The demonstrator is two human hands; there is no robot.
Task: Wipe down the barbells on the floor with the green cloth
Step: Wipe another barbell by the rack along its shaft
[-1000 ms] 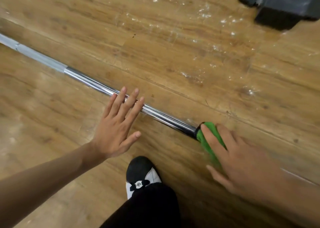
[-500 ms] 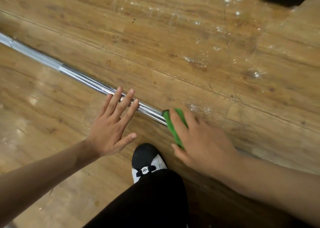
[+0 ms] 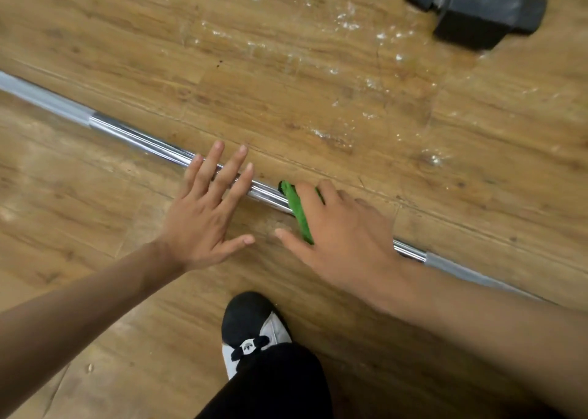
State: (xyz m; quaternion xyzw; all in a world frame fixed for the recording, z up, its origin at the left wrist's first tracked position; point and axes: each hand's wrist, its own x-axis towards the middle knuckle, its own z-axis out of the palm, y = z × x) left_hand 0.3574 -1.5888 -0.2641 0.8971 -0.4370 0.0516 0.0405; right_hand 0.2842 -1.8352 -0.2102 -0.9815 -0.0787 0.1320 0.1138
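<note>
A chrome barbell (image 3: pixel 140 140) lies across the wooden floor from upper left to lower right. My left hand (image 3: pixel 203 218) lies flat with straight fingers spread over the bar, near its middle. Just to the right, my right hand (image 3: pixel 343 240) presses a folded green cloth (image 3: pixel 299 212) onto the bar; the fingers cover most of the cloth, and the thumb points left toward my left hand. The bar shows again past my right wrist, where the shiny part meets a grey knurled section (image 3: pixel 461 270).
A black metal equipment foot (image 3: pixel 477 5) stands on the floor at the top right. White scuff marks (image 3: pixel 343 21) speckle the planks beyond the bar. My black and white shoe (image 3: pixel 251 329) and a dark trouser leg (image 3: pixel 273 387) are at the bottom centre.
My right hand has slid the green cloth leftward along the bar, ending close to my left hand. My left hand has stayed flat on the bar.
</note>
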